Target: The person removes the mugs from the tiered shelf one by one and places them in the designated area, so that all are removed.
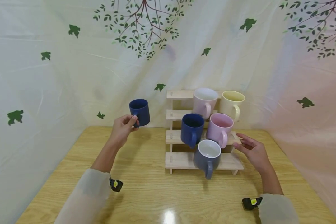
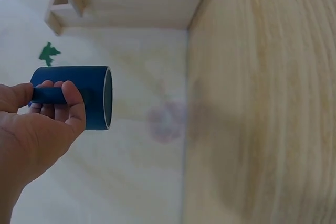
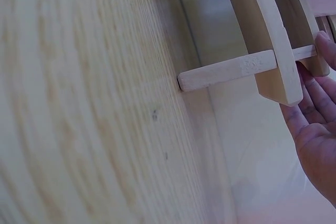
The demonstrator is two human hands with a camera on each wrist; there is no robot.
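Note:
My left hand (image 1: 122, 129) grips a dark blue mug (image 1: 142, 112) by its handle, in the air left of a tiered wooden rack (image 1: 182, 159). The left wrist view shows the curled fingers (image 2: 73, 103) round that handle, with the mug's rim facing right. At the rack's right end my right hand (image 1: 253, 152) holds a shelf board's end, thumb in front and fingers behind. On the rack stand a pale pink mug (image 1: 202, 104), a yellow mug (image 1: 229, 104), another dark blue mug (image 1: 189, 132), a pink mug (image 1: 217, 129) and a grey-blue mug (image 1: 203, 160).
The rack stands on a wood-grain table (image 1: 145, 186) near its back edge. A pale curtain (image 1: 109, 77) with printed leaves and branches hangs behind and along both sides. Mug handles on the rack stick out toward the front.

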